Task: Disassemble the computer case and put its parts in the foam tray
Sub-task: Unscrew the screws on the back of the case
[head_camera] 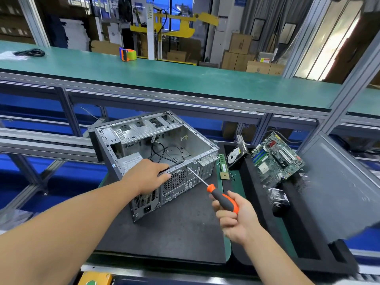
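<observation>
Two hands engaged: left hand point(151, 173) clamped on the rear edge of the computer case point(156, 159) lying on the mat; right hand point(232, 214) gripping the screwdriver point(213, 191), tip at a rear-panel screw. Recommend keeping shaft square, case braced. Motherboard point(276, 159) and hard drive point(236, 154) already occupy the foam tray point(246, 239) alongside; loose internal cables point(159, 153) may snag

Computer case point(156, 153) lay open on its side, angled, mostly gutted. Foam tray point(257, 223) to its right held motherboard point(277, 159), hard drive point(236, 156), RAM stick point(223, 165), heatsink point(278, 197).
</observation>
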